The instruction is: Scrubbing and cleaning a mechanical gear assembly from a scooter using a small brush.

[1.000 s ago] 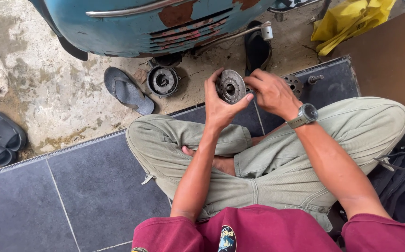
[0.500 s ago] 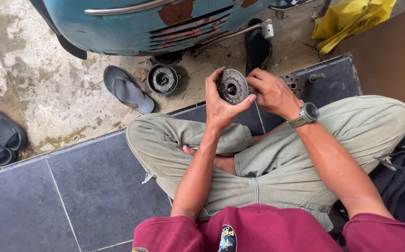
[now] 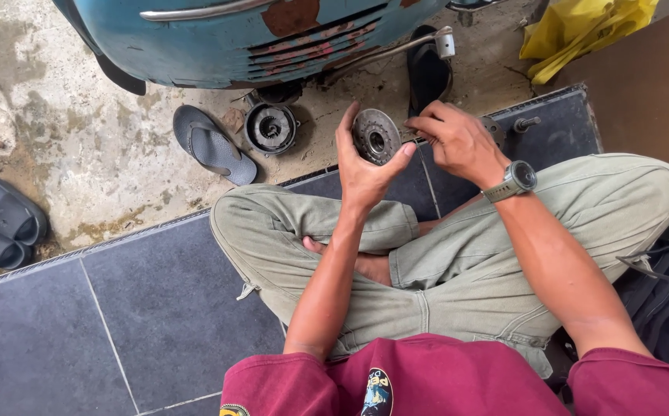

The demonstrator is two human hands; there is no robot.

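**Round metal disc held up between two hands, seen from above**

I see the left hand (image 3: 361,166) clasping a round metal disc (image 3: 376,136) by its rim, thumb on one edge and fingers curled round the far side, so that the flat face with its centre hole looks toward the camera. The disc sits in the air above the crossed legs, just short of the blue vehicle body (image 3: 249,35). The right hand (image 3: 457,142) is beside it, fingertips pinched together at the disc's right edge; whether they grip a small part there I cannot tell. I judge the disc rigid and fairly heavy for its size, dull and probably greasy, hence slippery on the flat faces; the rim gives the surest hold. A similar round part (image 3: 270,128) lies on the concrete next to a grey sandal (image 3: 212,145).
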